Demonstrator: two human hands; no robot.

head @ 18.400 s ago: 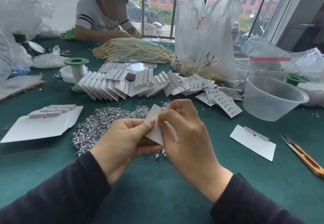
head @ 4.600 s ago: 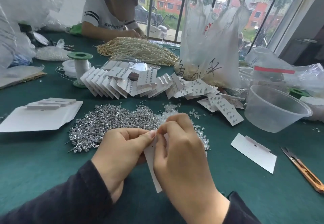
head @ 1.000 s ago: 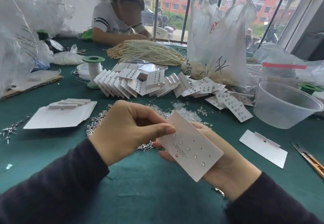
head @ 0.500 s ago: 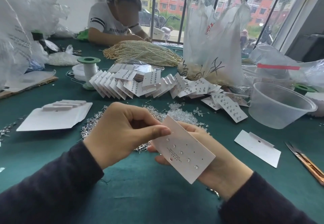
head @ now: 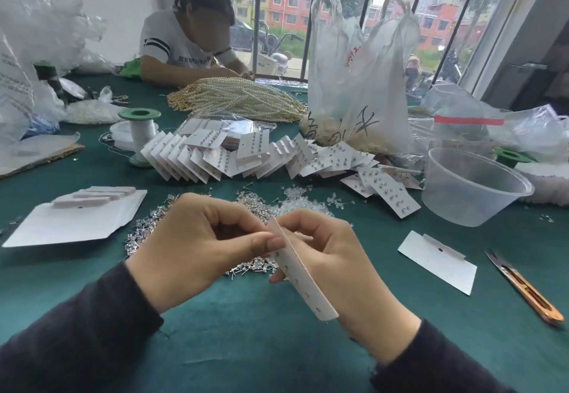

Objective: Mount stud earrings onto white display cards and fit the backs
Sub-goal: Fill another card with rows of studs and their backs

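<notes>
Both hands hold one white display card [head: 303,278] above the green table, turned nearly edge-on, with several small studs showing on its face. My left hand [head: 197,248] pinches the card's upper edge between thumb and fingers. My right hand [head: 335,266] is behind the card, fingers curled at its back; what its fingertips hold is hidden. A heap of loose silver stud earrings [head: 144,229] lies under and behind my hands. Clear earring backs [head: 303,203] are scattered just beyond. One blank card [head: 437,261] lies to the right.
A fanned row of filled cards [head: 246,155] crosses the table's middle. A stack of blank cards [head: 77,214] lies left, a clear plastic tub [head: 471,189] right, snips [head: 523,291] at the far right. A plastic bag [head: 357,84], pearl strands [head: 240,100], a thread spool [head: 140,134] and another person [head: 184,41] are behind.
The card has turned from face-up to nearly edge-on. My right hand has shifted from lying flat under the card to curling at its back.
</notes>
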